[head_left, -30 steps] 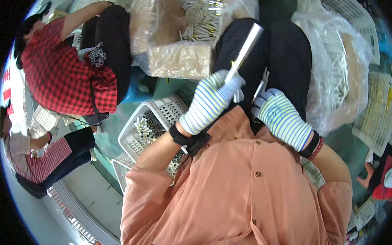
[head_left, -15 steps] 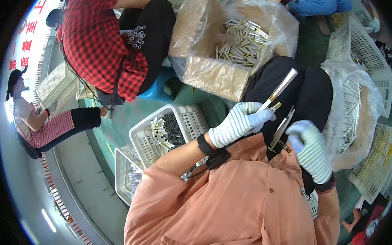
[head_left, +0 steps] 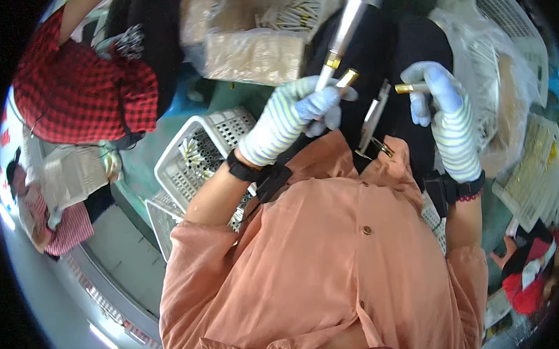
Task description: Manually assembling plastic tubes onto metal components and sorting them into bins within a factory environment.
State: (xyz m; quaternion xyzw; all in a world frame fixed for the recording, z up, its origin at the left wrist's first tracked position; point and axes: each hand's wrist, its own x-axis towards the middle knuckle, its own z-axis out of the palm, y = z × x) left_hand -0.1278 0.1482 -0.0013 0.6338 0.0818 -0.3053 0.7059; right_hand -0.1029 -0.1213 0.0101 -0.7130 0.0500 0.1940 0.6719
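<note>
L hand [head_left: 292, 118] and R hand [head_left: 446, 102] are up over the lap, well apart, w/ dark trousers [head_left: 414, 47] showing in the gap. In that gap a slim metal piece [head_left: 372, 119] lies at a slant, its lower end near the peach shirt [head_left: 296, 261]. Tight on the L: the cardboard box [head_left: 255, 54] has its near edge just past L hand, and the white crate [head_left: 230, 123] stands beside the L forearm. R hand is near the plastic-lined box [head_left: 506, 77], so little room that side; more open twd the middle.

L fingers closed round a long tube [head_left: 345, 31], pointing up & away, plus a short gold-tipped piece [head_left: 348, 78] poking out alongside. R fingers pinch a small tube [head_left: 408, 88], its gold end twd L hand; the rest curl loosely.

Materials: tube smooth, shiny white w/ gold band; gloves [head_left: 271, 134] striped knit; crate perforated plastic; box wrapped in crinkly clear film. Pale tubes [head_left: 303, 8] heaped in the cardboard box.
</note>
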